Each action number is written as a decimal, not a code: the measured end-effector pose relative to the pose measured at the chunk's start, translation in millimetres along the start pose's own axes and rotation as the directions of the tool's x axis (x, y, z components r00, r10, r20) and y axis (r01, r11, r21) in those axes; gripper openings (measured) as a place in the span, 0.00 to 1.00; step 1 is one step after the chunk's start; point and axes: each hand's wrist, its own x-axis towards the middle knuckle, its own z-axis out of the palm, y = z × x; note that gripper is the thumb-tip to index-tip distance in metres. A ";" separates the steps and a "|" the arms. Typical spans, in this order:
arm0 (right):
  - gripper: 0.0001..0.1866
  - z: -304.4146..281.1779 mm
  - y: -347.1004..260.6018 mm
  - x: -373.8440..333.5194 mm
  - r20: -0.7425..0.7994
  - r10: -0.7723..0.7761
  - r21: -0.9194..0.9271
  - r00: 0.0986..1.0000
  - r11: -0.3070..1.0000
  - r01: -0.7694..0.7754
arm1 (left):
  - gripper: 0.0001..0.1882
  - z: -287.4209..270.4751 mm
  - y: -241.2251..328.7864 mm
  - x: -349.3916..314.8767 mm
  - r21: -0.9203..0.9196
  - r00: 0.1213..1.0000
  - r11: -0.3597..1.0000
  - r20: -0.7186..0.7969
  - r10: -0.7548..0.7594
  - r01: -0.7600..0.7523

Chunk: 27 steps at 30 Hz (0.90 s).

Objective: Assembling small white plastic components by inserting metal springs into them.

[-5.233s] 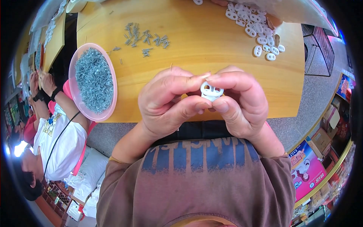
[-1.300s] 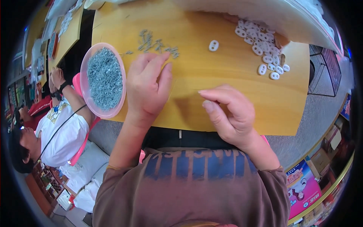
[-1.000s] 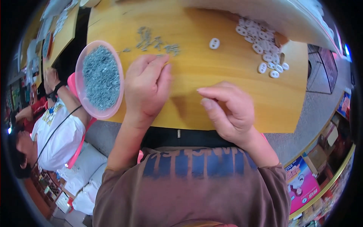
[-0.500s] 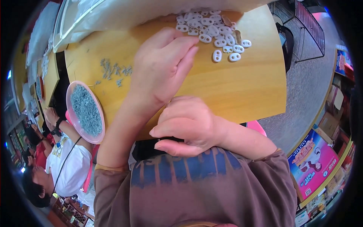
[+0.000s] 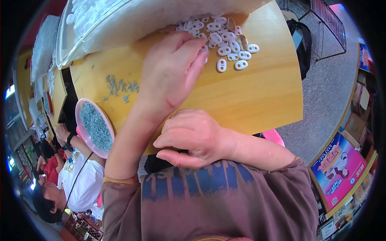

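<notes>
My left hand (image 5: pixel 171 74) reaches far across the wooden table (image 5: pixel 249 96), fingertips at the near edge of a pile of small white plastic oval pieces (image 5: pixel 227 40) with two holes each. I cannot tell whether the fingers hold one. My right hand (image 5: pixel 193 138) rests loosely curled at the table's near edge, close to my chest, with nothing visible in it. A scatter of small metal screws (image 5: pixel 120 86) lies on the table left of my left forearm.
A pink bowl (image 5: pixel 94 126) full of small metal parts sits at the table's left edge. A big clear bag of white pieces (image 5: pixel 132 20) lies across the far side. Another person (image 5: pixel 76 176) sits at lower left. A colourful box (image 5: pixel 341 168) stands on the floor right.
My hands earlier held a white piece together near my chest. Since then the left hand has moved from the screws across to the pile of white pieces; the right hand dropped to the table edge.
</notes>
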 end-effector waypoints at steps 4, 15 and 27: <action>0.07 -4.4 -4.1 -1.7 -0.015 -0.014 0.015 1.000 1.000 0.014 | 0.10 11.6 6.3 16.0 0.084 0.988 0.989 -0.077 0.132 -0.125; 0.07 2.8 -0.8 -3.4 -0.014 -0.032 0.058 0.999 0.998 0.033 | 0.08 -10.1 -0.4 -25.2 -0.168 0.999 0.986 -0.052 -0.001 -0.008; 0.08 2.0 -1.3 -3.2 0.095 -0.015 0.046 0.995 0.999 0.011 | 0.07 -20.8 -4.7 -18.4 -0.138 0.993 0.988 -0.084 -0.086 0.074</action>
